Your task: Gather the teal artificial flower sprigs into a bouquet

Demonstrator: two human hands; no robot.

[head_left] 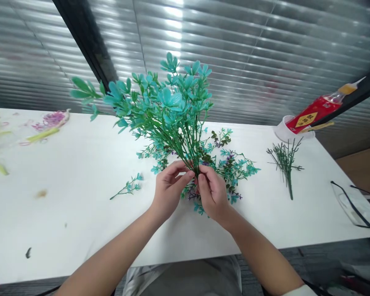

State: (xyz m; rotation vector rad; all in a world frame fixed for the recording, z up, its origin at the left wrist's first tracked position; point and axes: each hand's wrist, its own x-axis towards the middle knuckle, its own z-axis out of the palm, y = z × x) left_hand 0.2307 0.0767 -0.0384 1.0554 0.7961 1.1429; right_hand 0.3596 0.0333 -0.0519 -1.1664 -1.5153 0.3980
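Observation:
Upright above the table is a bunch of artificial flowers [172,107] with turquoise petals and green stems. Its gathered stem ends sit between my two hands. My left hand [172,185] is closed with thumb and fingers at the stems' base. From the other side my right hand [213,191] also pinches the stems, fingertips close to the left ones. The lowest stem ends are hidden by my fingers. Behind and below the hands lie loose turquoise and purple sprigs [237,168] on the table. One separate sprig [129,187] rests to the left.
A bare green stem cluster [286,164] lies on the white table [89,164] at right. Beyond it a red-labelled bottle [314,111] leans in a white cup [285,130]. Black-framed glasses [354,205] are at the right edge. Purple strands [54,119] lie far left.

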